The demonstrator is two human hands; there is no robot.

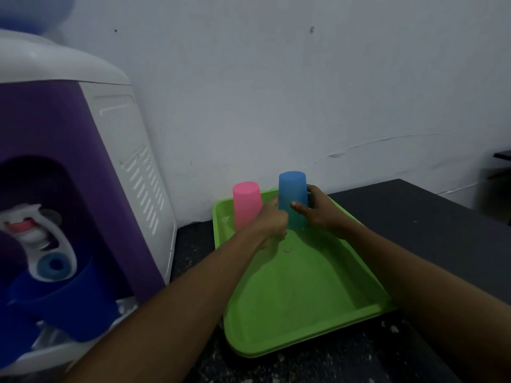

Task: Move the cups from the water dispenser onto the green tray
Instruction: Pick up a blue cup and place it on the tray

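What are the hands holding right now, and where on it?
Both hands grip the blue cup, upside down at the far end of the green tray: right hand around its side, left hand against its lower left side.

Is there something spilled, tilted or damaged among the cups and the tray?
Nothing stands out. The pink plastic cup and the light blue plastic cup stand upside down at the far end of the green plastic tray. A dark blue cup remains under the dispenser tap.

The green tray is smooth plastic with a slight sheen, and the pink cup and blue cup look like matt, faintly translucent plastic. The desk is dark, matt and speckled; the water dispenser has glossy purple and white plastic panels.
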